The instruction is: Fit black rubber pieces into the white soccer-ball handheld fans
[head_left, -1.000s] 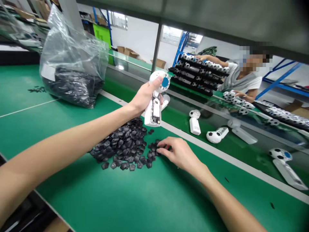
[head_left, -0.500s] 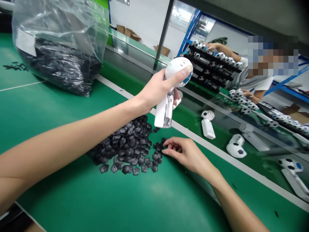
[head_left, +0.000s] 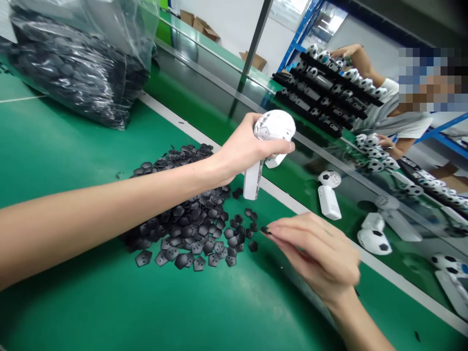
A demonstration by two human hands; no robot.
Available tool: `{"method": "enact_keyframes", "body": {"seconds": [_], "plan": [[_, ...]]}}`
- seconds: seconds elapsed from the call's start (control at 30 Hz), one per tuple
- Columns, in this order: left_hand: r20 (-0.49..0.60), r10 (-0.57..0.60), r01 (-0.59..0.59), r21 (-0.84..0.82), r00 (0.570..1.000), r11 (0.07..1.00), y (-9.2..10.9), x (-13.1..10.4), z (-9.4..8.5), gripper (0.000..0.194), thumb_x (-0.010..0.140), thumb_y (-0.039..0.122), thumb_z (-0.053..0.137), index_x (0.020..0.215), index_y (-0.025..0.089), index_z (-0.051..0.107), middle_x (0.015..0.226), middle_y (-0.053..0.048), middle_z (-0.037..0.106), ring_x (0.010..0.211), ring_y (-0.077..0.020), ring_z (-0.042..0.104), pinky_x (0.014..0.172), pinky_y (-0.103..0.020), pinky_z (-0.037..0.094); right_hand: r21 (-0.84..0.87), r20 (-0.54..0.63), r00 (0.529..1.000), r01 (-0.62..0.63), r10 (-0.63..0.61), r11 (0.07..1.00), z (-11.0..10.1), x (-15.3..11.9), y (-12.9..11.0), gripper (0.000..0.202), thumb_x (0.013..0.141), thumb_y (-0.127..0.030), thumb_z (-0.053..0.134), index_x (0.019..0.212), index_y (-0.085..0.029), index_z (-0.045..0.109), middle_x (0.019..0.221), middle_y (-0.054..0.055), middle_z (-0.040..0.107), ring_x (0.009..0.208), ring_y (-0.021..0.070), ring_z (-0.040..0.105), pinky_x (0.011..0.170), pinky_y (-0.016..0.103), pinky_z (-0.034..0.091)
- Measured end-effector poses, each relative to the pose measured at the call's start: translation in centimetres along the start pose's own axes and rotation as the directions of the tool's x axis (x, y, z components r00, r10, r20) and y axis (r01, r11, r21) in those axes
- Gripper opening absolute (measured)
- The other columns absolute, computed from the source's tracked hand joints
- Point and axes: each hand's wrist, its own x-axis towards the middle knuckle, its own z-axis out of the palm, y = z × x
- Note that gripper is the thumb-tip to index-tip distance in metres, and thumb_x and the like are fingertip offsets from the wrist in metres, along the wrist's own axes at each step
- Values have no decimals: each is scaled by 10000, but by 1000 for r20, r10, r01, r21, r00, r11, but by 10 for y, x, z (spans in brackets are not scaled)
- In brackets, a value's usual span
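My left hand (head_left: 252, 146) grips a white device (head_left: 275, 126) by its round, ball-like head, thumb across the front. The device's white handle hangs down over the table. To the lower right, my right hand (head_left: 314, 248) pinches a small black piece (head_left: 266, 230) between its fingertips. A pile of black pentagon pieces (head_left: 204, 219) lies on the green table (head_left: 219, 307), partly hidden by my left forearm. Several loose pieces are scattered between the pile and my right hand.
A clear plastic bag of black pieces (head_left: 80, 73) stands at the upper left. Past the white strip, a conveyor carries white devices with football heads (head_left: 329, 195). Across it, a person (head_left: 395, 107) reaches to a black rack (head_left: 321, 92) holding more devices.
My right hand has lifted away from the pile's edge with a black piece and turned. The device in my left hand has rotated and sits slightly lower. The view has shifted.
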Motion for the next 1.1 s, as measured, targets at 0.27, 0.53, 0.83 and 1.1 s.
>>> {"method": "enact_keyframes", "body": {"seconds": [0.27,0.53,0.83,1.1], "plan": [[115,74,-97,205,991,974,-9,-3,1,604,727,452,911,1191,197,621,1107,-78,693,979,-245,673,795,-340,553,-286,30,990,139,-136,948,-34,7,-27,168,982,-40,697,1003,-159,814,998,74,859,794,206,814,632,332,644],[97,95,-124,360,991,925,3,-9,-1,554,712,439,900,1147,209,645,1001,-57,699,805,-210,663,630,-272,490,-141,-21,998,53,-56,989,-30,11,-24,257,953,-10,688,1109,-179,803,1063,53,855,968,231,836,834,322,730],[235,139,-207,293,962,934,1,-25,9,395,940,627,674,1081,259,683,917,-9,691,717,-161,620,583,-235,484,412,-271,765,-457,585,788,-15,38,4,156,899,-96,789,941,-233,850,874,0,826,736,158,786,645,224,663],[210,142,-216,390,967,895,7,-38,17,404,1004,647,556,1122,277,667,908,-13,674,687,-173,582,568,-262,468,648,-154,647,-504,747,571,-7,40,1,79,824,-181,880,855,-211,814,788,-13,818,727,176,804,677,244,680]]}}
